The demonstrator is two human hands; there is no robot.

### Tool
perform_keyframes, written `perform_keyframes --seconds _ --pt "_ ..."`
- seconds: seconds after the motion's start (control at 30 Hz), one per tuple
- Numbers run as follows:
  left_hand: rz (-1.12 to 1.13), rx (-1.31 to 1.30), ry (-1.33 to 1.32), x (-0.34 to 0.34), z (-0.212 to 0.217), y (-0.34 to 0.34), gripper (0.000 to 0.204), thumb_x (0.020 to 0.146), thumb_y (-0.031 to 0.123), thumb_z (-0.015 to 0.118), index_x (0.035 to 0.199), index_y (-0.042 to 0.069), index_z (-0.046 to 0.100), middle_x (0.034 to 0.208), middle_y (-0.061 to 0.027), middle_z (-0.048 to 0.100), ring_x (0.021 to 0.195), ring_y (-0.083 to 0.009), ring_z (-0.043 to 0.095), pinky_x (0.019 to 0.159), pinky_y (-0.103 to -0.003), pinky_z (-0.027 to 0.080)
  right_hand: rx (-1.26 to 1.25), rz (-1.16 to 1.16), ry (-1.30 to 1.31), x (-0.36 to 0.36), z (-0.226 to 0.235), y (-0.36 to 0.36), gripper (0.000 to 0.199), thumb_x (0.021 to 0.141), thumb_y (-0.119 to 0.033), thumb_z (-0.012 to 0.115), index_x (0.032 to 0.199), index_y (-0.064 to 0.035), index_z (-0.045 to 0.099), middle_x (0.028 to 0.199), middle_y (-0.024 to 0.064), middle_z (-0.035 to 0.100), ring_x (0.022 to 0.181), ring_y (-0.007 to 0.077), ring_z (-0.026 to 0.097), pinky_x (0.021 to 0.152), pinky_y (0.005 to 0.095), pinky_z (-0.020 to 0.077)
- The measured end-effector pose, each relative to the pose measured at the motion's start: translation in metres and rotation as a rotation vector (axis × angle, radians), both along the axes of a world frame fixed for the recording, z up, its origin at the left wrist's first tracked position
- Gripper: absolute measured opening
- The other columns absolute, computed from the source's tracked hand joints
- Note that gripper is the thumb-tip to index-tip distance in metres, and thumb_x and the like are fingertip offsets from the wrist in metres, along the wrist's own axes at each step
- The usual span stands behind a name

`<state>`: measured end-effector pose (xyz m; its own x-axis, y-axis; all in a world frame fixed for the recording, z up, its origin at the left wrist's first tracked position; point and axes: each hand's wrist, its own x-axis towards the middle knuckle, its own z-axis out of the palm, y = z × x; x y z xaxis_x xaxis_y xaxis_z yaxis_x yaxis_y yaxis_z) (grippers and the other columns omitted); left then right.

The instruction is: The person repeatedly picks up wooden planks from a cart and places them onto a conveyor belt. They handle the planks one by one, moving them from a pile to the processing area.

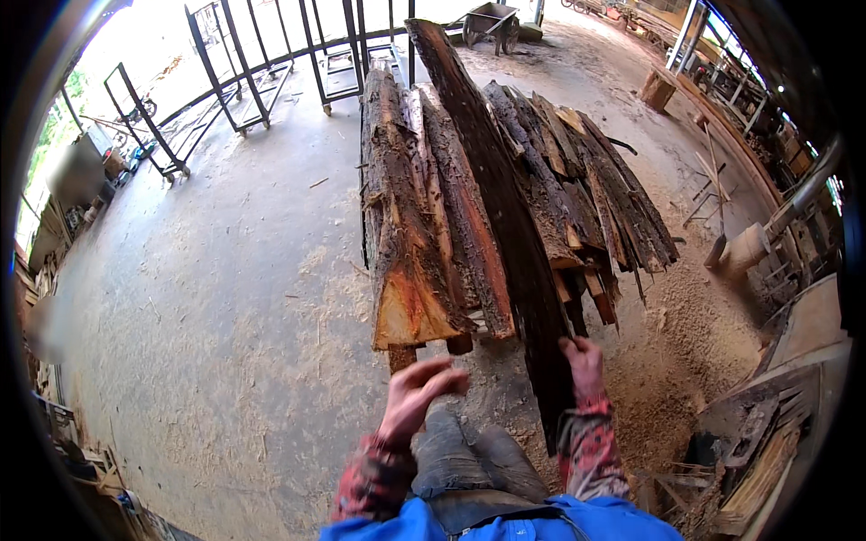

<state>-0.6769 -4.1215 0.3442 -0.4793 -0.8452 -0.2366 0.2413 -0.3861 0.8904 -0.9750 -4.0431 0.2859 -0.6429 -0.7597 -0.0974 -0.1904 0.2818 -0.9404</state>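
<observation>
A long dark bark-covered slab [502, 198] lies slantwise over a pile of rough timber and runs back toward my legs. My right hand [586, 365] is closed on the slab's right edge near its close end. My left hand [419, 395] is raised left of the slab, apart from it, with its fingers bent, thumb spread and nothing in them. Just beyond that hand is a thick bark-covered piece [410, 311] with an orange-brown cut end. More bark slabs [586, 180] are stacked on the right side of the pile. What supports the pile is mostly hidden.
Metal frame carts [239, 90] on castors stand at the far left, and a wheelbarrow [490, 25] at the back. Sawdust [672, 352] covers the floor to the right. A short log [657, 92] and a shovel [718, 243] are along the right side; scrap wood [767, 460] lies at the near right.
</observation>
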Motion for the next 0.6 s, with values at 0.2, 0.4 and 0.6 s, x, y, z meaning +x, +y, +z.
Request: perform_keyframes --seconds 0.2,0.4,0.6 --pt "0.598 0.306 -0.160 0.140 -0.087 0.094 0.028 0.087 0.009 0.058 0.108 -0.009 0.052 0.087 -0.0198 0.064 0.076 -0.0263 0.066 0.067 -0.035 0.056 -0.068 0.099 -0.088 0.021 0.009 -0.139 0.037 0.077 -0.033 0.073 0.065 -0.0037 0.054 0.063 -0.0055 0.043 0.061 0.0062 0.036 0.053 0.0265 0.0312" --pt "0.731 0.522 -0.279 0.207 -0.118 0.126 0.025 0.087 0.014 0.058 0.104 -0.004 0.055 0.091 -0.0136 0.063 0.080 -0.0223 0.064 0.073 -0.033 0.055 -0.041 0.105 -0.128 0.028 -0.023 -0.254 0.037 0.074 -0.033 0.075 0.064 -0.0014 0.059 0.065 -0.0026 0.051 0.062 0.0084 0.043 0.056 0.0284 0.0367" --pt "0.828 0.755 -0.427 0.246 -0.224 0.215 0.022 0.082 0.011 0.063 0.095 -0.005 0.058 0.078 -0.0150 0.064 0.065 -0.0236 0.064 0.059 -0.035 0.057 -0.058 0.136 -0.071 0.039 -0.059 -0.307 0.041 0.068 -0.035 0.078 0.066 0.0009 0.059 0.069 0.0010 0.054 0.064 0.0112 0.046 0.057 0.0320 0.0397"
